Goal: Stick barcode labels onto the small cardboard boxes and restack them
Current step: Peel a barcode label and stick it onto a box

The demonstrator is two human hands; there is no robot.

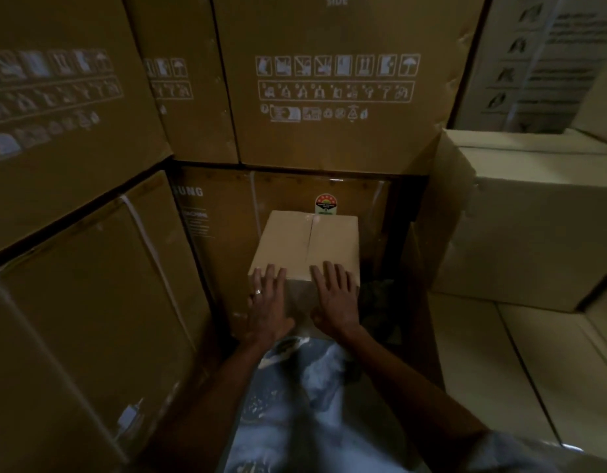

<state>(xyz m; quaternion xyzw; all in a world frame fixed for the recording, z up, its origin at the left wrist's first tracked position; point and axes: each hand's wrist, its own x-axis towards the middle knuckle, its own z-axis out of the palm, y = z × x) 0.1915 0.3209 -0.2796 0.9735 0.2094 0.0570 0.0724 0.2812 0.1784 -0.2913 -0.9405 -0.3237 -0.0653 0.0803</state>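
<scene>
Fingers [274,273] of both my hands lie spread flat on the small box [308,244], which could slide if I push unevenly.

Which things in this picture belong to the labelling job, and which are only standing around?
Job:
- small pale cardboard box with centre seam
- left hand and right hand, fingers flat on its near edge

Standing around:
- large brown cartons with white handling symbols
- round coloured sticker
- pale cartons stacked at right

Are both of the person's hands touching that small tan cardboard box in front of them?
Touching. The head view shows the left hand and right hand resting with fingers flat on the small tan cardboard box.
</scene>
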